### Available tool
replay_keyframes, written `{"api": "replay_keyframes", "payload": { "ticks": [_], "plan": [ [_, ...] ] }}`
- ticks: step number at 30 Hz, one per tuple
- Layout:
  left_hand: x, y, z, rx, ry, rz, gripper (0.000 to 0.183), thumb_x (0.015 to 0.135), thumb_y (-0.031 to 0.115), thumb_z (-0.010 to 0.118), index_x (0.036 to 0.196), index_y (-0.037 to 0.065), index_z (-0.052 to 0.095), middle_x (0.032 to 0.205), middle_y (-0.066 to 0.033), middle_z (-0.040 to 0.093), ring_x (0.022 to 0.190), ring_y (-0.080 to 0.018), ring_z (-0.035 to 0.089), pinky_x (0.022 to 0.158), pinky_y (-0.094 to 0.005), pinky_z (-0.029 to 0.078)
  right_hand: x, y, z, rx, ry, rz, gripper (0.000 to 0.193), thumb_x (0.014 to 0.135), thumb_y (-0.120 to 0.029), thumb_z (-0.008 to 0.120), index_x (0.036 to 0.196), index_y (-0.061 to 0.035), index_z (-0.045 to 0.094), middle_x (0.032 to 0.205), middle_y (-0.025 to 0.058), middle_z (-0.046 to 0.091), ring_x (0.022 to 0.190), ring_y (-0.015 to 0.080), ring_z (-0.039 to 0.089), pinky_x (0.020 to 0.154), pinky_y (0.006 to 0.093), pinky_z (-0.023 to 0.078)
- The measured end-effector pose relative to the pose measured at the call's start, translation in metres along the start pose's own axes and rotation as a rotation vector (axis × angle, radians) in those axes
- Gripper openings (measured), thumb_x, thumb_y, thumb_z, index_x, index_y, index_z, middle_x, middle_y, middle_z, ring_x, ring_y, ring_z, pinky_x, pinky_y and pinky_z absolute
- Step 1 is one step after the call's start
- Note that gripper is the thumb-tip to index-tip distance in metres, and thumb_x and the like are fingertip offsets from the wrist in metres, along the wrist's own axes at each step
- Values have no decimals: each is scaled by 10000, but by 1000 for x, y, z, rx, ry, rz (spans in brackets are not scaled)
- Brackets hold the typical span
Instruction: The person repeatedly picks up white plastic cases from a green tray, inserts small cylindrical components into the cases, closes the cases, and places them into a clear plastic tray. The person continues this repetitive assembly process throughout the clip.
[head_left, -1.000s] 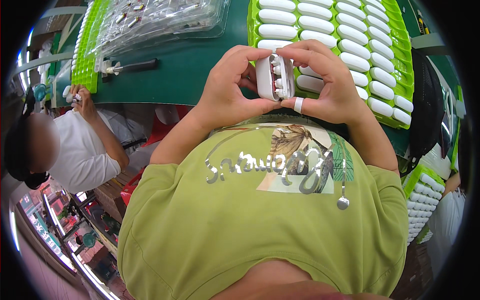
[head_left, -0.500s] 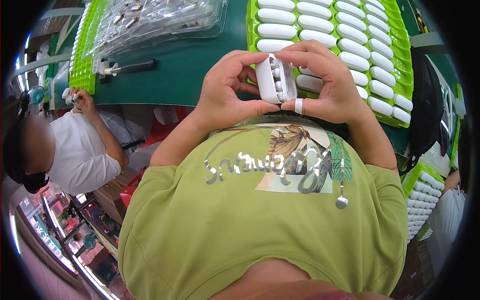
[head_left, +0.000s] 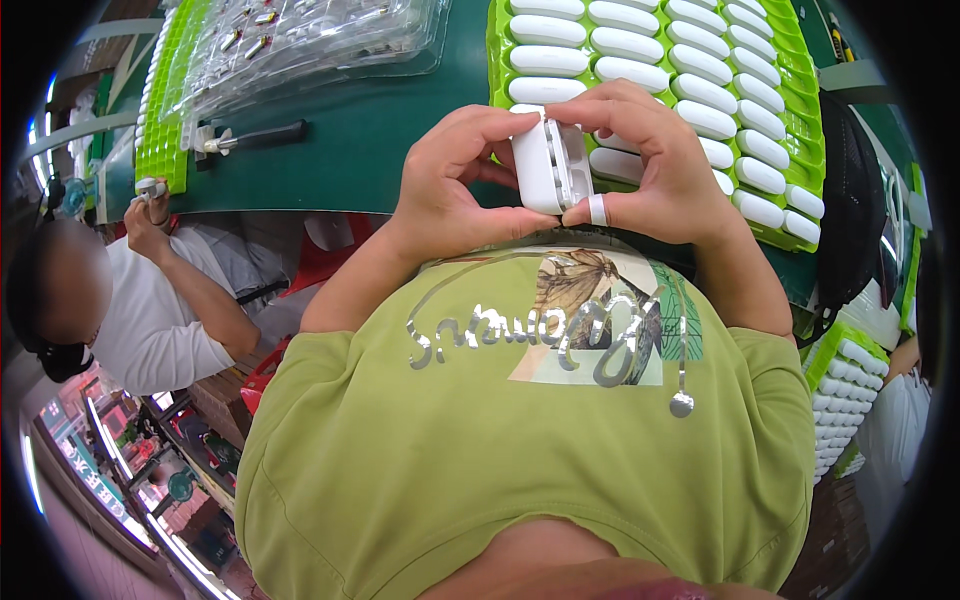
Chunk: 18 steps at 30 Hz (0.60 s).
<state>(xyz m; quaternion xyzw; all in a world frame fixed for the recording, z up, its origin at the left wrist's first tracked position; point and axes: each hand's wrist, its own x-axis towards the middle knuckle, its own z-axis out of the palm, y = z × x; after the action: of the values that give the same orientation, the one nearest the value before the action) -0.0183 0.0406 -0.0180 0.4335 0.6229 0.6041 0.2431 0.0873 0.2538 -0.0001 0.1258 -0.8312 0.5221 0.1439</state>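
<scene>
Between my two hands is a white earbud charging case, its lid partly raised. Fingers and thumb of my left hand grip the left half of the case from its top and bottom ends. My right hand pinches the right half the same way, with a white band round one of its digits. A narrow gap shows between the halves, and what sits inside is mostly hidden now. Just beyond my right hand lies a bright green tray holding rows of similar white cases.
A clear plastic tray with small parts stands at the far left of the green table. Nearer lies a black-handled tool. At left, a co-worker holds a small object. A black bag hangs at right.
The case has turned in my hands, so the earbuds that showed inside are now mostly hidden and its gap looks narrower. The co-worker's hands have shifted slightly.
</scene>
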Motion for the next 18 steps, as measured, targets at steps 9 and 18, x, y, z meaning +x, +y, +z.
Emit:
{"api": "replay_keyframes", "payload": {
  "ticks": [9,18],
  "plan": [
    [-3,-4,2,8,-1,53,702,617,104,909,1235,1,594,1152,-129,582,995,-191,651,768,-292,603,-3,6,0,67,-43,-3,591,589,-153,842,1156,-76,694,1043,92,635,1009,258,586,903,359,456],
    [-3,-3,1,-26,9,9,741,584,147,943,1214,-25,594,1121,-122,592,907,-174,669,757,-290,599,-5,4,7,65,-9,76,580,592,-169,851,1150,-109,708,1026,54,641,1015,233,581,892,345,459]
  ]
}}
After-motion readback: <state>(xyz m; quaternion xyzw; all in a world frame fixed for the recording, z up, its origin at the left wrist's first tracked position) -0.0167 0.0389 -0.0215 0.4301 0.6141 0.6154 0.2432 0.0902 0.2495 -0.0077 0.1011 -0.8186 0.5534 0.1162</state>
